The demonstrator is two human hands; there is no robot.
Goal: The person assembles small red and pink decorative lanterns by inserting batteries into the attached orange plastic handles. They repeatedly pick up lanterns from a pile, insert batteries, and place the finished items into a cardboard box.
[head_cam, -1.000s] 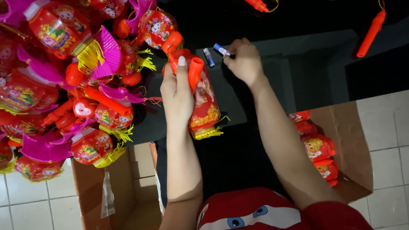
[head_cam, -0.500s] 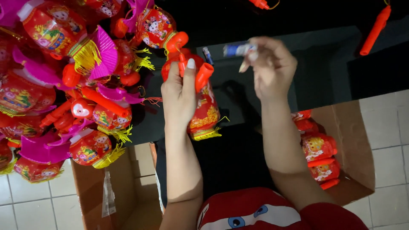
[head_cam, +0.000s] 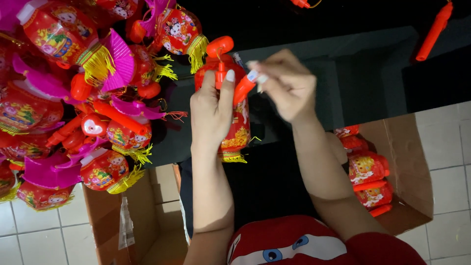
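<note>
A dark, glossy desk (head_cam: pixel 373 78) filled the upper view; pale square floor tiles (head_cam: pixel 449 186) with grey grout lay below it; open brown cardboard boxes (head_cam: pixel 417 162) stood on the tiles at both sides; the light was dim.

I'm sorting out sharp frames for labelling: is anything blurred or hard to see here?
Head view: the right hand is motion-blurred at its fingertips; the left hand and red lantern look sharp; the black table is dark, swallowing detail.
</note>
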